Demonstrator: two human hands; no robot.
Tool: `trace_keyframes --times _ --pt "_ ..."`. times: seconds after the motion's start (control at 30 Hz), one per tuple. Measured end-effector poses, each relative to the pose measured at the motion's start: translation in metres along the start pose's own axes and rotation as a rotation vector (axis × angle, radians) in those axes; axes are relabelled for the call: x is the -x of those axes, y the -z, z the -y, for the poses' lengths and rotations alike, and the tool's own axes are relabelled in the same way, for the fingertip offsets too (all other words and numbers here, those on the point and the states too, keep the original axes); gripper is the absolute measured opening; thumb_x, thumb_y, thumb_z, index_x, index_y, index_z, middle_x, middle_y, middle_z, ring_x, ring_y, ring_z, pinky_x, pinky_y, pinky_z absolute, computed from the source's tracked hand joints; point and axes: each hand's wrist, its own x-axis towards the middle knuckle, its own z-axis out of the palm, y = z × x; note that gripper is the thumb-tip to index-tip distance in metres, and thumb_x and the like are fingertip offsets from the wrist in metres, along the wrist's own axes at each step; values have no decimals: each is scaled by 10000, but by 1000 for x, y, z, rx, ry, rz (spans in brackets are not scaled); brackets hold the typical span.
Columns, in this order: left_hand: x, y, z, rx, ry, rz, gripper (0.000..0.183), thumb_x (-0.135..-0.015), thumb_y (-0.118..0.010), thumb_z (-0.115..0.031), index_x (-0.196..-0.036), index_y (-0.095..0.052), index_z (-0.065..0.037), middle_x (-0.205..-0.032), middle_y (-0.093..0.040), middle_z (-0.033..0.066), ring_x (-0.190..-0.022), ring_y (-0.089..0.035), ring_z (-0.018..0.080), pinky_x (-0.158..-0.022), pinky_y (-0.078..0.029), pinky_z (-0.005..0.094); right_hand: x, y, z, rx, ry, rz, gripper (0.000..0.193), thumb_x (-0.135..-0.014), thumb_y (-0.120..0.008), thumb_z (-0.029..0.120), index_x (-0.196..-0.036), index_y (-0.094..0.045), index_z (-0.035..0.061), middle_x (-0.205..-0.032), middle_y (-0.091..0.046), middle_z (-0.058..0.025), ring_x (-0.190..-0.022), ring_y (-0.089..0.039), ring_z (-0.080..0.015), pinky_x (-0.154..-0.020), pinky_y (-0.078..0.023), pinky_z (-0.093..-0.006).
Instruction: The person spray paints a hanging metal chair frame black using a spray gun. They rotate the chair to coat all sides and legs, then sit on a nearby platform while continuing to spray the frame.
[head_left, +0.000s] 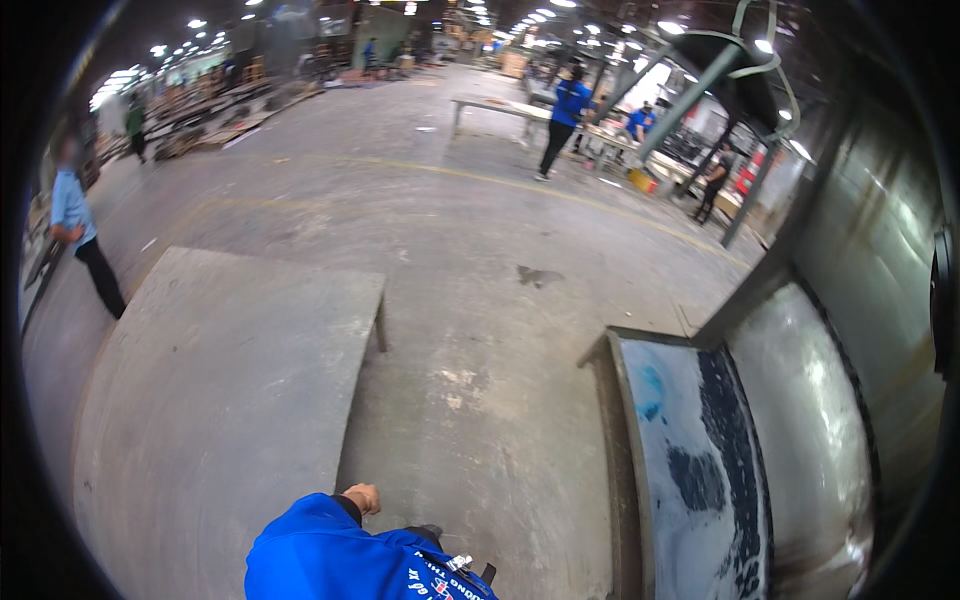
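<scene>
Beside the grey low table (230,380), the left hand (364,497) has curled fingers; I cannot tell whether they grip anything.

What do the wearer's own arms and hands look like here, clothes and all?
Only the left hand shows, bare, with no glove. Its arm is in a bright blue sleeve, with a dark cuff at the wrist. The matching blue top has white printing on the front. The right arm and hand aren't in view.

The tabletop (230,380) looks matt, the metal panel (800,380) glossy.
</scene>
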Motion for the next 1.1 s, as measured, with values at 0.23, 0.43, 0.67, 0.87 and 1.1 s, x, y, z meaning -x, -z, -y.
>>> trace_keyframes --times 0.23,0.43,0.67,0.87,1.1 --pt "14 58 7 226 -109 -212 432 -898 -695 -472 -1150 -790 -133 -1139 -770 146 -1122 -715 353 -974 -567 465 0 -69 22 -29 97 128 621 -1004 -596 619 -1104 -710 17 -935 -669 -77 -804 -600 -192 -703 -504 -368" --pt "11 27 61 550 32 -278 403 -938 -638 -456 -1024 -815 -104 -920 -802 75 -956 -770 253 -921 -587 389 15 -71 19 37 48 238 624 -993 -609 626 -1102 -718 22 -934 -667 -70 -818 -595 -187 -719 -503 -370" --pt "29 -112 141 309 140 106 476 -915 -629 -485 -1138 -789 -95 -1049 -796 114 -1048 -754 272 -962 -575 394 9 -20 -31 84 -22 310 633 -988 -604 643 -1111 -724 34 -924 -656 -63 -822 -584 -185 -727 -497 -369" --pt "87 -169 155 188 -8 -89 698 -910 -648 -514 -1449 -592 -75 -1424 -616 233 -1332 -581 398 -1128 -461 442 26 45 -84 23 90 242 660 -1003 -574 646 -1163 -703 18 -958 -653 -78 -852 -580 -206 -766 -504 -388" --pt "126 -138 141 238 -110 -324 909 -895 -700 -429 -1602 -283 -40 -1438 -552 328 -1321 -566 450 -1122 -462 488 41 86 -139 -2 -64 167 723 -1004 -551 664 -1258 -690 1 -1051 -663 -97 -946 -588 -241 -864 -510 -389"
